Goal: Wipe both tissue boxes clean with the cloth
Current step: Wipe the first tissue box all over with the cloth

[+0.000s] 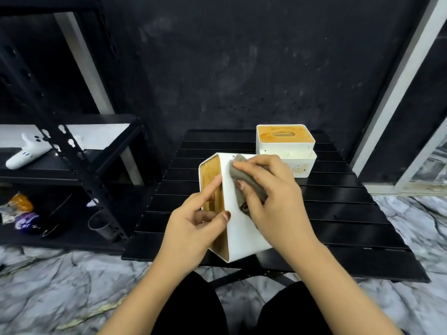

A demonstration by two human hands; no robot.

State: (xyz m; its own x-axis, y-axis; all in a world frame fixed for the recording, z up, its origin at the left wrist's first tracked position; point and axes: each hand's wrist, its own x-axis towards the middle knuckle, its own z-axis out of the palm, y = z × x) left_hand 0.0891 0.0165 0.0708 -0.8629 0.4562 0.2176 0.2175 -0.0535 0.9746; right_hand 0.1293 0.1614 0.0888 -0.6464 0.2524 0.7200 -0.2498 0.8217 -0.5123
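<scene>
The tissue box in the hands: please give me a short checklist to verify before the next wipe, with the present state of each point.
1. Left hand holds the tipped tissue box steady: ok.
2. Right hand grips the cloth: ok.
3. Cloth touches the white side: ok.
4. White side free of marks: cannot tell, hand covers part.
5. Second tissue box on the table, out of the way: ok.
6. Second box clean: not ok, specks visible.
</scene>
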